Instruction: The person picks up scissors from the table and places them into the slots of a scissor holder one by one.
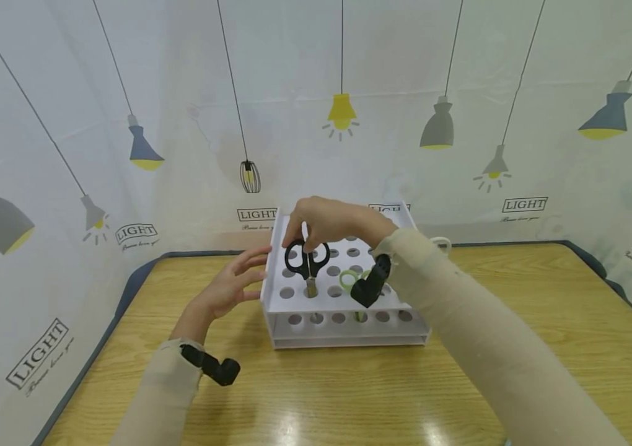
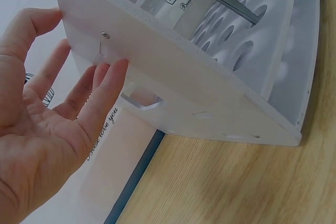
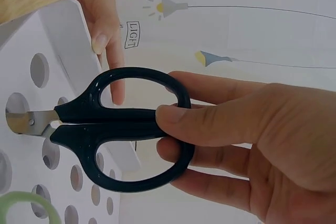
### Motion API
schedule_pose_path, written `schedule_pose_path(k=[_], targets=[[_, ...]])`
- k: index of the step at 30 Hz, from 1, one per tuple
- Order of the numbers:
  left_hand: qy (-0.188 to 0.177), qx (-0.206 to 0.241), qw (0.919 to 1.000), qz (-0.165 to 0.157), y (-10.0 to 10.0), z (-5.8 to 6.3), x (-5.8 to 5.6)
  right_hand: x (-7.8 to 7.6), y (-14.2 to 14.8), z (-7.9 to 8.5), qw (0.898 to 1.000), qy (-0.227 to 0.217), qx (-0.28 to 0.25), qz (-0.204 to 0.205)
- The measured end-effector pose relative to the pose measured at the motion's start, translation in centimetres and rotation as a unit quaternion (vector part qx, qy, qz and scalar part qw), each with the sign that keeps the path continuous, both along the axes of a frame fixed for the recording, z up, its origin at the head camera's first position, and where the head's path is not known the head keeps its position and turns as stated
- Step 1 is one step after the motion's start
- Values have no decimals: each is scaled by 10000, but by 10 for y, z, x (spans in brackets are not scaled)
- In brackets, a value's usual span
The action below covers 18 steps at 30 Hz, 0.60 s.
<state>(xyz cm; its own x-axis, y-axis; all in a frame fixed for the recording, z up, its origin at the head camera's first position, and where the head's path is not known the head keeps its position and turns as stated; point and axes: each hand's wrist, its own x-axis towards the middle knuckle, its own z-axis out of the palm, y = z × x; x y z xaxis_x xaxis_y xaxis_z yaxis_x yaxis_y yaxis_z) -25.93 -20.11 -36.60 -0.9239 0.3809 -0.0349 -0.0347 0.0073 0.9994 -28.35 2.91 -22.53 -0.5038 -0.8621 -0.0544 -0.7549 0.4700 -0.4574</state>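
Note:
My right hand pinches the handles of a pair of black-handled scissors between thumb and fingers. The scissors point down, their blades partly inside a front-row hole of a white rack with rows of round holes. With its fingers spread, my left hand touches the rack's left side panel with its fingertips. Green-handled scissors stand in another hole of the rack, partly hidden by the right wrist camera in the head view.
The rack stands on a wooden table with a dark edge. A white loop handle shows behind the right sleeve. A pale curtain printed with lamps hangs around the table's back and sides.

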Motion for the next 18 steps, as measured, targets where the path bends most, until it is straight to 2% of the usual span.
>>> schedule_pose_path(k=[10,18], targets=[[-16,8,10000,-8,1,1,0,2,2,0,10000,76,6,24],[21,55,10000,-23,1,0,1,2,-2,-10,9987,326,266,277]])
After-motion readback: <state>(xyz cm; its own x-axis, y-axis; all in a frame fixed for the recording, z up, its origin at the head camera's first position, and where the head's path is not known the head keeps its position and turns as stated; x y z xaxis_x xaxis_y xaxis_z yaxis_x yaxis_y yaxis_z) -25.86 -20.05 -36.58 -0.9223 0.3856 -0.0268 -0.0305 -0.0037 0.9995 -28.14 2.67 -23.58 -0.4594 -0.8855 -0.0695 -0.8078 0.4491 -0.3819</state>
